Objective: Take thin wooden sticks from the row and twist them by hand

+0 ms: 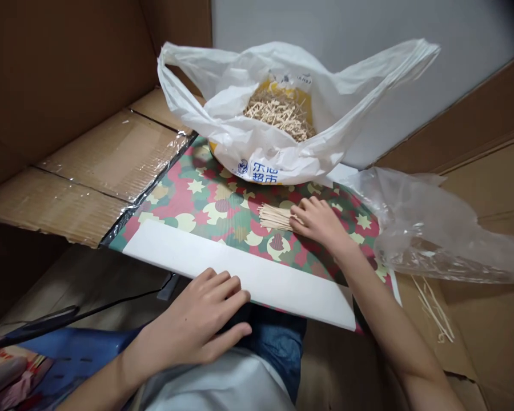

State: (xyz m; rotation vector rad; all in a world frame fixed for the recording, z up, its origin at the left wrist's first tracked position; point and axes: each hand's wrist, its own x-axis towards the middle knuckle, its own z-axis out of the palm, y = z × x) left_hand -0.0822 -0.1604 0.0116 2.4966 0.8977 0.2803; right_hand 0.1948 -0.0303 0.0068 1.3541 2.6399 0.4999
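A bundle of thin pale sticks (274,217) lies flat on the patterned board (216,228), with its left ends showing. The fingers of my right hand (319,222) are curled over its right end, so that end is hidden. My left hand (205,317) hangs at the board's white front edge (240,271), palm down. Its fingers are slightly bent and the thumb stands apart, with nothing held in it. Behind the bundle stands a white plastic bag (274,162), its mouth wide open. Inside the bag is a heap of similar sticks (278,114) beside yellow packaging.
A clear plastic bag (428,228) lies over the board's right side. A few loose pale strands (434,308) rest on cardboard at the right. Cardboard walls (55,74) surround the board. A blue plastic stool (85,351) and a black cable (124,299) are at lower left.
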